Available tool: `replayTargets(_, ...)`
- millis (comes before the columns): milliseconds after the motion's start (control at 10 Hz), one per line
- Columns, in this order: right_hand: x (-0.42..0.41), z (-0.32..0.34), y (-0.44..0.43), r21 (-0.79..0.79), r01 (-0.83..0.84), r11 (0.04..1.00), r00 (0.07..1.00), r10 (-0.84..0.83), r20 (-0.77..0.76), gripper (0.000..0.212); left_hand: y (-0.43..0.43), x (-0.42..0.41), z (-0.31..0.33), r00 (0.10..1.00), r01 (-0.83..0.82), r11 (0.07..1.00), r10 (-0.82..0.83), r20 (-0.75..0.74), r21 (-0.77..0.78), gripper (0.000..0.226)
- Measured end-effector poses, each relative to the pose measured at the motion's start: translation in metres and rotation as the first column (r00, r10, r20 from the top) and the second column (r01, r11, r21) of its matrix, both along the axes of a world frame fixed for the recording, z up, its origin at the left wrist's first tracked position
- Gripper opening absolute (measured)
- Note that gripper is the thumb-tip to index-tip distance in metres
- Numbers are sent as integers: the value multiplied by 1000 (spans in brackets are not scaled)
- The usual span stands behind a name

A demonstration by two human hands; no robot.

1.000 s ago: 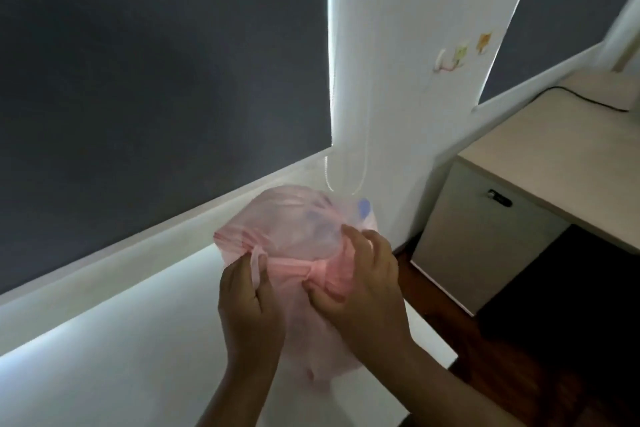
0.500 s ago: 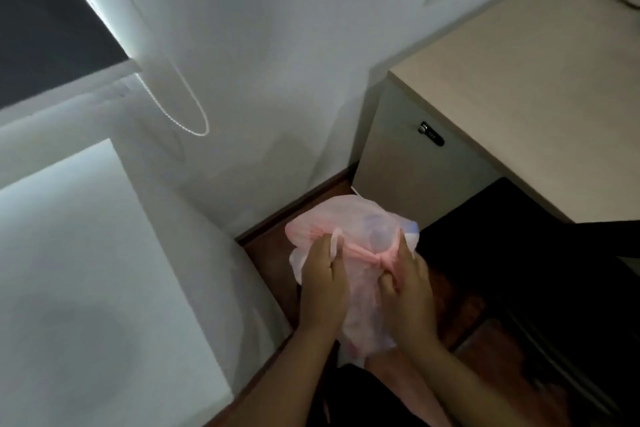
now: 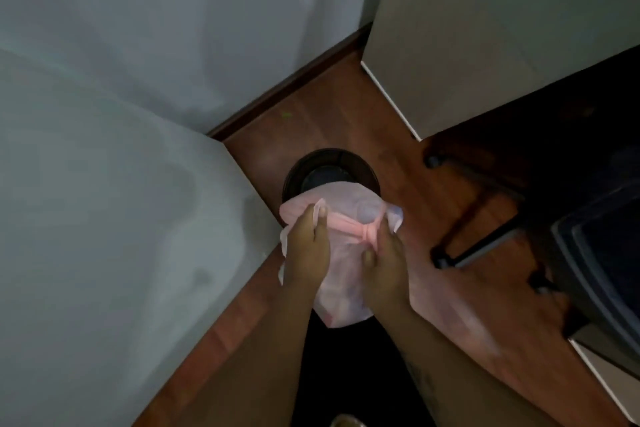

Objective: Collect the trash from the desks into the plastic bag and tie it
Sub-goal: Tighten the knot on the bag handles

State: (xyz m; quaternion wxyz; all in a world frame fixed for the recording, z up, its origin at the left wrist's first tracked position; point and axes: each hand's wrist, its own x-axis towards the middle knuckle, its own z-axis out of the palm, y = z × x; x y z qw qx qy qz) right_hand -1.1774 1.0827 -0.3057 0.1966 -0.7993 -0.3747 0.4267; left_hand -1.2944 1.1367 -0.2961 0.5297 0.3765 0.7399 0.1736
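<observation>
Plastic bag (image 3: pixel 341 291), pink, hangs between both hands above the floor, knot (image 3: pixel 367 231) formed at its neck. Left hand (image 3: pixel 308 250) pinches one handle end, right hand (image 3: pixel 382 258) grips the other by the knot. Tying step, prob. nearly done; next: pull ends apart to cinch. Beyond, a dark bin (image 3: pixel 330 170) w/ open mouth.

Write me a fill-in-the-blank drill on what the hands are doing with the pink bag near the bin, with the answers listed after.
1. Both hands hold a thin plastic bag whose colour is ____.
2. The left hand and right hand pull the bag's handles into a ____ at its top.
3. On the floor just beyond the bag stands a round dark ____ with an open top.
4. The floor is made of reddish-brown ____.

Missing words: pink; knot; bin; wood
</observation>
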Motion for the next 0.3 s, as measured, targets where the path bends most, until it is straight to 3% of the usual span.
replayTargets(100, 6, -12, 12, -42, -3, 999, 994, -2, -105, 63, 8, -3, -15, 981, 153, 988, -152, -122, -7, 49)
replayTargets(200, 14, -16, 30, -174, -151, 973, 978, 121, -169, 66, 20, -9, -16, 806, 375, 915, -402, -433, -151, 77)
replayTargets(300, 18, -13, 44, -228, -229, 946, 964, 188, -189, 57, 29, -13, 0, 677, 443, 856, -515, -525, -267, 81)
